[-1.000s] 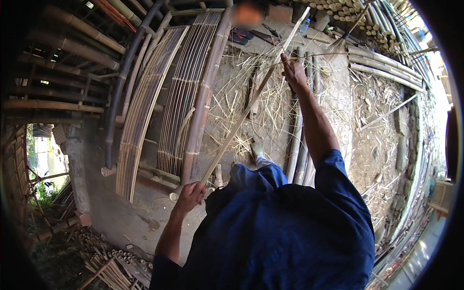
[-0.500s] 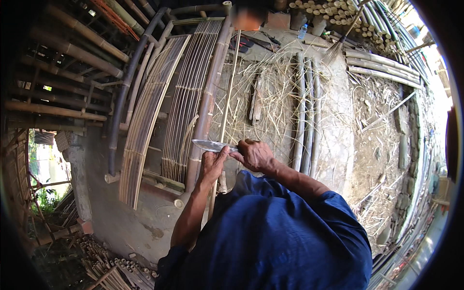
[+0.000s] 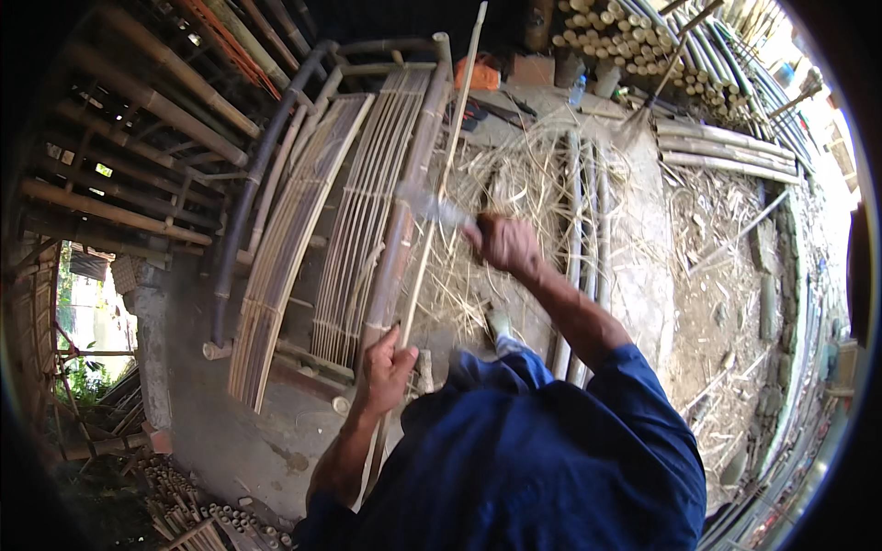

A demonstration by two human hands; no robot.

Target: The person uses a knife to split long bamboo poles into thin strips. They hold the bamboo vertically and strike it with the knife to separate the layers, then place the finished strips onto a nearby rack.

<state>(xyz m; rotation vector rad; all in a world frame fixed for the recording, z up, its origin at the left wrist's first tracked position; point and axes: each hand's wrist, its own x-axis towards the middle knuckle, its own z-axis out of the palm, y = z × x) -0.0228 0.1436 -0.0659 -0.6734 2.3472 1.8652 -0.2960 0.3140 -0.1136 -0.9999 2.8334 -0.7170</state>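
Observation:
My right hand (image 3: 510, 246) is wrapped round the handle of a knife, whose blade (image 3: 430, 204) is smeared by motion and points left across a long, pale bamboo strip (image 3: 425, 262). Whether the blade touches the strip I cannot tell. Lower down, my left hand (image 3: 384, 375) closes on the same strip, its thumb and forefinger to either side. The strip runs from the top of the view down past my left forearm. Just left of it lies the thick bamboo rail (image 3: 393, 262) of a slatted bamboo frame (image 3: 366, 216).
A loose slatted bamboo panel (image 3: 294, 248) rests along the frame's left side. Shavings (image 3: 459, 303) litter the floor at right, around several bamboo poles (image 3: 588, 230). Farther off stand a broom (image 3: 634, 124), a water bottle (image 3: 577, 90) and stacked bamboo (image 3: 634, 37).
My left hand has left the knife and come down onto the bamboo strip. My right hand has carried the knife up and right. The strip's far end reaches higher.

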